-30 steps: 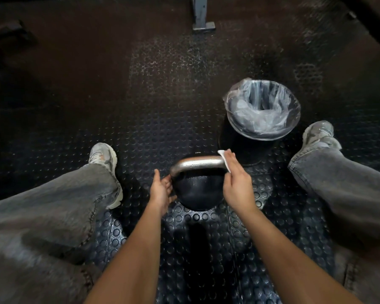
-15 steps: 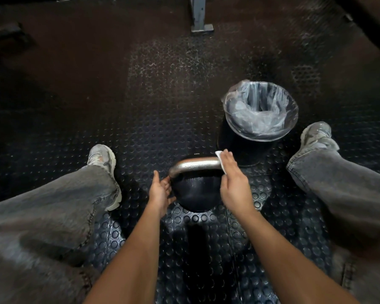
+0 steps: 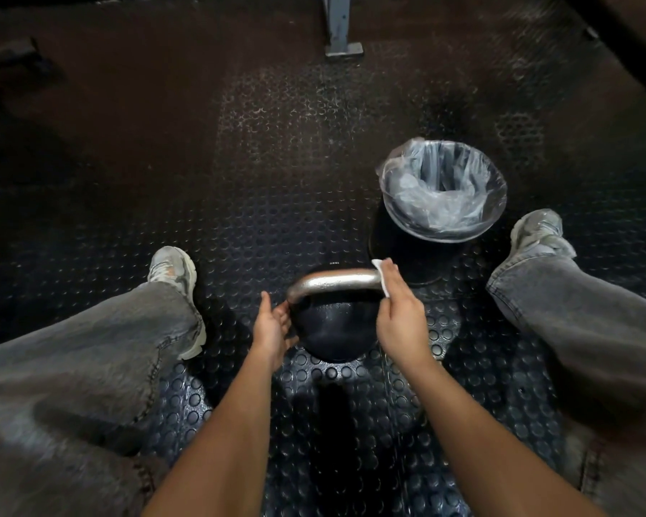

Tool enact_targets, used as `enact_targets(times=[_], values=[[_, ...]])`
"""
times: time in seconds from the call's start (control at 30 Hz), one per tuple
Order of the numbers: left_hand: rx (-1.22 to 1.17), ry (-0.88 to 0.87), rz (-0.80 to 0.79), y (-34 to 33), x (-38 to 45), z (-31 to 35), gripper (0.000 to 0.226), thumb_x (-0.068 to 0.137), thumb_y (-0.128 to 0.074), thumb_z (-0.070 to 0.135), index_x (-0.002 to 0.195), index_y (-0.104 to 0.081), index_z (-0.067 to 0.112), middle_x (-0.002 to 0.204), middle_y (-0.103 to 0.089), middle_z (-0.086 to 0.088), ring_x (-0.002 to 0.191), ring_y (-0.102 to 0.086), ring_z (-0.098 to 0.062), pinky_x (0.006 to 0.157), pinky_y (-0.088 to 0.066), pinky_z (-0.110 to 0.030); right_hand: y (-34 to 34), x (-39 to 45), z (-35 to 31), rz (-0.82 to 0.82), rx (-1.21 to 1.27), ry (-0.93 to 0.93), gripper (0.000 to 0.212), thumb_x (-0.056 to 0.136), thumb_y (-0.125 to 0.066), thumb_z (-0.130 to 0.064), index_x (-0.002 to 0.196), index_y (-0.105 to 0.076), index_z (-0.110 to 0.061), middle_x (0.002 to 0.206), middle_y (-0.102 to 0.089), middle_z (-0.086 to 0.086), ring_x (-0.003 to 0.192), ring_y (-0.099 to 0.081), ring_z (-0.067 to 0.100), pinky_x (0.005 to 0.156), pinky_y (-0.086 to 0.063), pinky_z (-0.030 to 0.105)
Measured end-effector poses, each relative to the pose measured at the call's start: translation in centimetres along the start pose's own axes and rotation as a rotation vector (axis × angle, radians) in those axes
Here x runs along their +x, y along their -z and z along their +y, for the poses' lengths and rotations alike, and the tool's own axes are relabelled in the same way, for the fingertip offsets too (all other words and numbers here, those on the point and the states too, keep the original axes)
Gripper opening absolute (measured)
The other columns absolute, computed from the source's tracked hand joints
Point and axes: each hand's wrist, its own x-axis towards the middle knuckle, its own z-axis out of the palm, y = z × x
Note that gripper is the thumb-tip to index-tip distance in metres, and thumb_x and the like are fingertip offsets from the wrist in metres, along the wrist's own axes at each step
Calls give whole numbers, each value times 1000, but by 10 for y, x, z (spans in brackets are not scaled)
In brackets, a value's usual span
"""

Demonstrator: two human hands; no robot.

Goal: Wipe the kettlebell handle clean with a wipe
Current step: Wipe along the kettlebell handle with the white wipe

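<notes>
A black kettlebell (image 3: 334,332) with a shiny silver handle (image 3: 336,281) stands on the studded floor between my legs. My right hand (image 3: 399,315) holds a white wipe (image 3: 383,281) wrapped against the right end of the handle. Most of the wipe is hidden under my fingers. My left hand (image 3: 273,326) rests with straight fingers against the left side of the kettlebell's body, just below the handle's left bend.
A black bin (image 3: 407,251) lined with a clear plastic bag stands just beyond the kettlebell to the right. My jeans-clad legs and grey shoes (image 3: 174,266) flank the kettlebell. A metal post foot (image 3: 342,48) stands far ahead on the rubber mat.
My right hand and the wipe stay at the handle's right end, shifting only slightly. My left hand has not moved.
</notes>
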Motion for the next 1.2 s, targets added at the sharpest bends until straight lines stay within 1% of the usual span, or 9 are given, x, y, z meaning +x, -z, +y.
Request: enact_targets(times=[0.13, 0.23, 0.33, 0.47, 0.57, 0.63, 0.83, 1.07, 1.2], values=[[-7, -4, 0, 1, 1, 0, 81, 100, -9, 66, 145, -48, 11, 147, -51, -13, 139, -43, -29, 109, -34, -50, -2, -18, 11, 1, -90, 133, 74, 93, -42, 6, 158, -28, -27, 164, -24, -14, 151, -17, 0, 118, -17, 10], [-10, 0, 3, 4, 4, -1, 82, 99, -11, 67, 146, -48, 11, 147, -52, -13, 139, -43, -29, 109, -35, -50, -5, -17, 21, 21, -25, -106, 69, 97, -41, 2, 159, -27, -26, 159, -39, -3, 141, -42, 12, 110, -27, 8], [-14, 8, 4, 6, 6, -3, 83, 99, -11, 68, 146, -47, 10, 147, -52, -13, 139, -44, -28, 110, -34, -51, 0, 4, 14, -44, -54, -246, 62, 99, -40, 0, 158, -29, -17, 140, -58, 15, 111, -62, 23, 90, -44, 18], [-10, 6, 2, 5, 7, -3, 82, 99, -10, 68, 145, -48, 12, 144, -55, -11, 137, -46, -27, 108, -36, -50, 4, 15, -4, -63, -204, 39, 65, 93, -40, 9, 155, -34, -10, 160, -36, 7, 148, -33, 20, 122, -25, 32], [-15, 7, 7, 7, 9, -5, 83, 98, -12, 69, 146, -48, 12, 144, -54, -11, 137, -46, -27, 115, -31, -54, -3, -2, -2, -92, -303, 255, 69, 91, -40, 11, 157, -31, -10, 164, -26, 3, 154, -14, 13, 125, -17, 35], [-12, 7, 11, 8, 12, -6, 84, 97, -14, 71, 146, -49, 13, 145, -54, -11, 137, -47, -27, 116, -30, -55, -5, -15, 6, -75, -281, 247, 72, 92, -40, 10, 158, -27, -13, 166, -20, -2, 154, -8, 7, 125, -18, 33], [-11, 7, 6, 9, 12, -6, 81, 98, -14, 69, 146, -48, 14, 145, -54, -10, 136, -47, -25, 101, -39, -46, 5, 10, 8, -53, -206, -66, 67, 92, -36, 10, 156, -34, -12, 161, -36, 7, 149, -31, 20, 122, -24, 29], [-15, 15, 3, 7, 12, -5, 79, 98, -15, 69, 146, -47, 16, 143, -56, -8, 125, -53, -21, 92, -43, -42, -8, -4, -11, -103, -379, 346, 71, 87, -44, 14, 155, -35, -7, 162, -32, 8, 153, -20, 21, 126, -13, 42], [-1, 9, 1, 8, 13, -6, 79, 99, -13, 68, 147, -47, 15, 143, -56, -8, 134, -49, -24, 96, -41, -42, -2, -15, 5, -48, -266, 138, 73, 90, -38, 12, 158, -26, -11, 164, -25, 5, 154, -18, 17, 126, -12, 35]])
